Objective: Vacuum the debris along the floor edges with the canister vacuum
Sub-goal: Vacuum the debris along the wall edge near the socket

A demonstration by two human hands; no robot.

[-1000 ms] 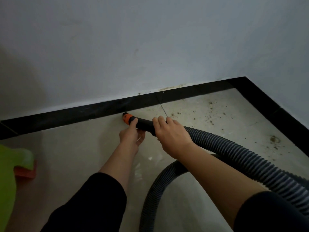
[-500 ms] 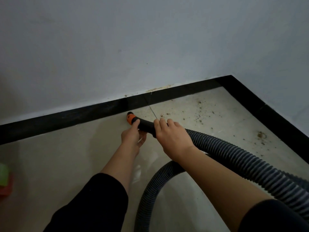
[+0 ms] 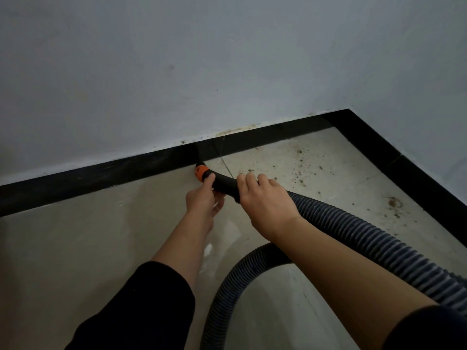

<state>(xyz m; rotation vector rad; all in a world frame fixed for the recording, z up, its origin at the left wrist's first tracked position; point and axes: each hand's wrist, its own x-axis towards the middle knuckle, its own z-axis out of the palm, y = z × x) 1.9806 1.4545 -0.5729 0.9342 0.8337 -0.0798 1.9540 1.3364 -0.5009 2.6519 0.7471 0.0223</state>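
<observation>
Along the far edge of the floor (image 3: pixel 75 248) runs a black skirting (image 3: pixel 101 173); the left stretch beside it shows no specks that can be made out; the left hand (image 3: pixel 204 198) comes up from below and grips the black nozzle (image 3: pixel 223 184) between thumb and fingers, just behind its orange tip (image 3: pixel 201 171), which sits at the foot of the skirting; the right hand (image 3: pixel 265 200) is curled over the top of the same nozzle, where it joins the ribbed hose (image 3: pixel 366 238); the hose trails off to the near right and loops under the right forearm; right of the hands, towards the far right corner, brown debris (image 3: pixel 298 168) lies scattered, with a darker smudge (image 3: pixel 395 203) near the right edge; the step in hand looks to be the sweep along the far edge, perhaps halfway done; the next move calls for sliding the tip rightward, low and close to the skirting, into that corner, with the hose given slack to follow.
</observation>
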